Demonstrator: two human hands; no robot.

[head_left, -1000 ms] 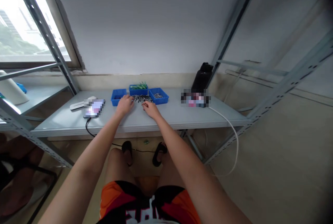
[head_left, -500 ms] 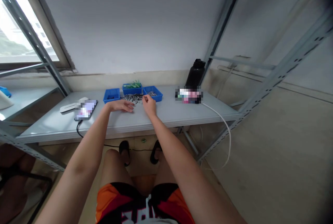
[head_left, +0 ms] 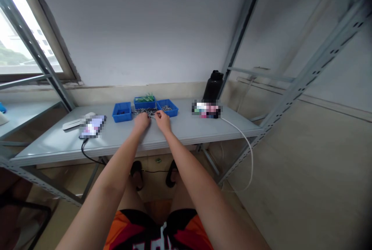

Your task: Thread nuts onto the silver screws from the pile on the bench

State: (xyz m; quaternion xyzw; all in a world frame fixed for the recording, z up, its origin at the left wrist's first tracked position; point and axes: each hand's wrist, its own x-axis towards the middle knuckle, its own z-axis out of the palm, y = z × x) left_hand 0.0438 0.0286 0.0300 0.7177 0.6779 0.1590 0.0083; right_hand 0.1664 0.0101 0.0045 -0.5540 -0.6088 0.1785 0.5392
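A loose pile of small, thin, dark and silvery pieces point(head_left: 147, 111), perhaps screws, lies on the grey table point(head_left: 186, 126). My left hand point(head_left: 142, 122) is at the pile's near edge, fingers bent down and largely hidden behind the hand. Just to its right, my right hand point(head_left: 163, 121) has thumb and fingers pinched together at the pile's right end; whatever is between them is too small to make out. Behind stand a blue bin with green strips point(head_left: 144, 99) and a right blue bin point(head_left: 171, 109) of small silvery pieces. A left blue bin point(head_left: 122, 116) has dark pieces inside.
A phone point(head_left: 92, 126) with a black cable lies at the left, beside a flat white object point(head_left: 76, 121). At the right, a black bottle point(head_left: 213, 87) stands behind a blurred device point(head_left: 207, 109) with a white cable point(head_left: 245, 135). Metal rack posts point(head_left: 241, 25) frame the table.
My left hand has moved right and onto the pile, its spread fingers now bent. My right hand stays pinched near the right bin. The whole view has shifted slightly.
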